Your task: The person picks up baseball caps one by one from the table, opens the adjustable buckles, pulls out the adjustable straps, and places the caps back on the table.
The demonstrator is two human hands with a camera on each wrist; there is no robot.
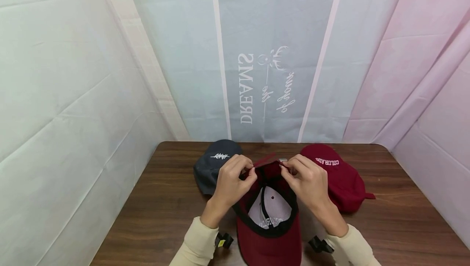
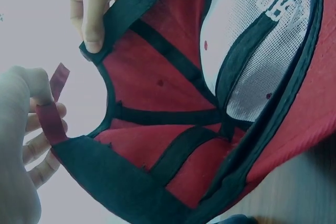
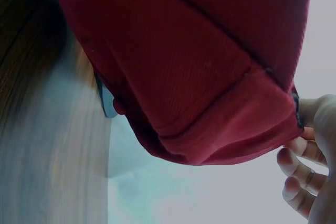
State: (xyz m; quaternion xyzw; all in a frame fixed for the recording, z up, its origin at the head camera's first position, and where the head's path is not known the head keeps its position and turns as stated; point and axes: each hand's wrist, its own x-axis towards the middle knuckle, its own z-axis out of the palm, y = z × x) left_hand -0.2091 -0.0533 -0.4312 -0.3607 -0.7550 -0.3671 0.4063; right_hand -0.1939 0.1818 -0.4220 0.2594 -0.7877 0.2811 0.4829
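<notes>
"Where is the dark red cap (image 1: 277,207)?"

"Right in front of the person, over the wooden table (image 1: 143,225). Its back rim is up between the two hands, hollow side toward the person. I can't tell whether any of it touches the wood."

"What does each hand have?"

"The left hand (image 1: 235,178) pinches the red back strap (image 2: 51,124), thumb against fingers. The right hand (image 1: 308,180) pinches the opposite corner of the dark sweatband (image 2: 126,14), with a small metal piece (image 1: 282,160) just beside its fingertips."

"So what counts is the gap at the back?"

"I'd say so. The strap lies with the left hand, the metal piece with the right, and the left wrist view shows the strap's loose tip apart from that far corner."

"And which way does the cap point?"

"Its brim (image 1: 269,249) points back at the person; the long axis runs from there, nearly straight ahead, to the hands."
</notes>
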